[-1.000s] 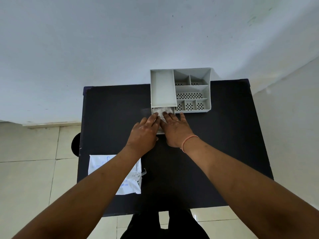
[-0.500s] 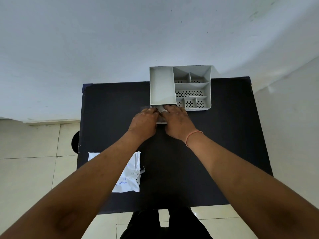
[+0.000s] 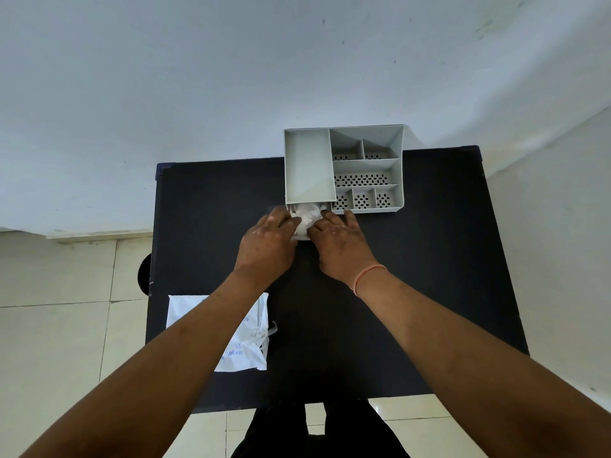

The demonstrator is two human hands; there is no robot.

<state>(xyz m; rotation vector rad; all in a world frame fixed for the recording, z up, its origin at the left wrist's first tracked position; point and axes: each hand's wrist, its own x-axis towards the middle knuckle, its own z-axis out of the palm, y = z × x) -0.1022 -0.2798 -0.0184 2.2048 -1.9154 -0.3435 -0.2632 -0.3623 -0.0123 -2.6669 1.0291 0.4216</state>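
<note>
A grey plastic organizer (image 3: 367, 166) with several compartments stands at the table's far edge. Its small drawer (image 3: 301, 238) sticks out from under the long left compartment toward me, holding crumpled white material (image 3: 305, 211). My left hand (image 3: 266, 244) lies over the drawer's left side and my right hand (image 3: 340, 246) over its right side. Both thumbs touch the white material, and the fingers reach forward beside the drawer. Most of the drawer is hidden under my hands. An orange band circles my right wrist.
The black table (image 3: 429, 276) stands against a white wall. A white printed plastic bag (image 3: 244, 342) lies at the near left, partly under my left forearm. Tiled floor shows to the left and in front. My legs are at the table's near edge.
The drawer went further in half a second ago and now sticks out again with the white material showing. My hands shifted from flat on top to the drawer's two sides.
</note>
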